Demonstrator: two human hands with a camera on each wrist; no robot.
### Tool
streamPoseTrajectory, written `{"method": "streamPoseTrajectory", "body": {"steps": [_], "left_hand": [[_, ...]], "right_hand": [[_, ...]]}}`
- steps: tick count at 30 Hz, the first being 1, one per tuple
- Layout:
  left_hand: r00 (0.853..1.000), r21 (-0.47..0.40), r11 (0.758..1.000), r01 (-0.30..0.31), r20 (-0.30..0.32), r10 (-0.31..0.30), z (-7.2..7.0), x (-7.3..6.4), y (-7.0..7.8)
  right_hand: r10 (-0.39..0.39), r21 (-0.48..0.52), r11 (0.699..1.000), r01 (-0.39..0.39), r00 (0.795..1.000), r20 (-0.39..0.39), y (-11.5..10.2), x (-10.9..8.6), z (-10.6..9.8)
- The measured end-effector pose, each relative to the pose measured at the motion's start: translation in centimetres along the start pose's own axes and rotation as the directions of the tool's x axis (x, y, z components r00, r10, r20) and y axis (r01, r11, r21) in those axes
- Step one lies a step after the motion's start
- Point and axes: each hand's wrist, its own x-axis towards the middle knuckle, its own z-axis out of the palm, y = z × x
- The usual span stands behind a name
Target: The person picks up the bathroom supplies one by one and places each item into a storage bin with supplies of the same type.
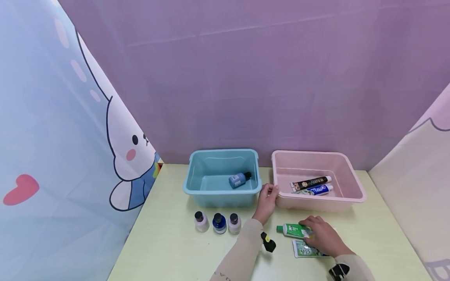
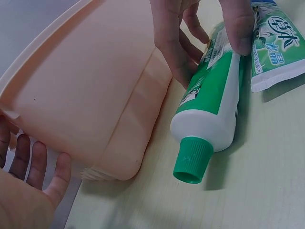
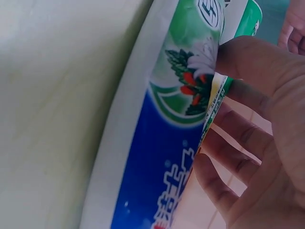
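Note:
In the head view, my right hand [image 1: 325,236] pinches a green and white toothpaste tube [image 1: 294,230] between thumb and fingers. Its green screw cap points left, toward the left wrist camera. Right beside it, a flatter green and blue toothpaste tube [image 3: 157,129] lies on the table, partly hidden under my right hand in the head view. My left hand [image 1: 267,203] holds the front left corner of the pink bin [image 1: 316,201] by its rim; in the left wrist view its fingertips meet the bin's outer side.
Inside the pink bin lie a black toothpaste tube [image 1: 311,183] and a blue one [image 1: 318,190]. A blue bin [image 1: 221,199] at the left contains a small blue bottle [image 1: 238,180]. Before it stand two pale bottles [image 1: 201,222] and a dark blue bottle [image 1: 219,224]. Fabric walls enclose the table.

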Motion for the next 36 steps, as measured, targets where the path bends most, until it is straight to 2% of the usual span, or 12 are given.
{"method": "streamPoseTrajectory", "body": {"steps": [8, 17, 24, 29, 36], "left_hand": [[1.000, 0.015, 1.000, -0.008, -0.003, 0.008, 0.02, -0.18, 0.17], [1.000, 0.015, 1.000, -0.017, 0.004, 0.016, 0.01, -0.26, 0.18], [1.000, 0.003, 1.000, 0.002, -0.009, -0.002, 0.05, -0.25, 0.05], [1.000, 0.006, 1.000, -0.002, -0.012, 0.002, -0.01, -0.14, -0.28], [1.000, -0.001, 1.000, 0.011, -0.007, -0.011, 0.06, -0.06, -0.06]], "right_hand": [[0.018, -0.019, 1.000, -0.017, 0.999, 0.039, 0.20, 0.38, 0.26], [0.014, 0.003, 1.000, -0.014, 0.998, 0.066, 0.02, 0.55, -0.13], [0.014, -0.015, 1.000, -0.013, 0.997, 0.074, 0.31, 0.87, 0.17], [0.026, -0.036, 0.999, -0.024, 0.998, 0.056, 0.36, 0.76, 0.64], [0.001, -0.079, 0.997, -0.002, 1.000, -0.006, 0.50, 0.77, 0.36]]}}
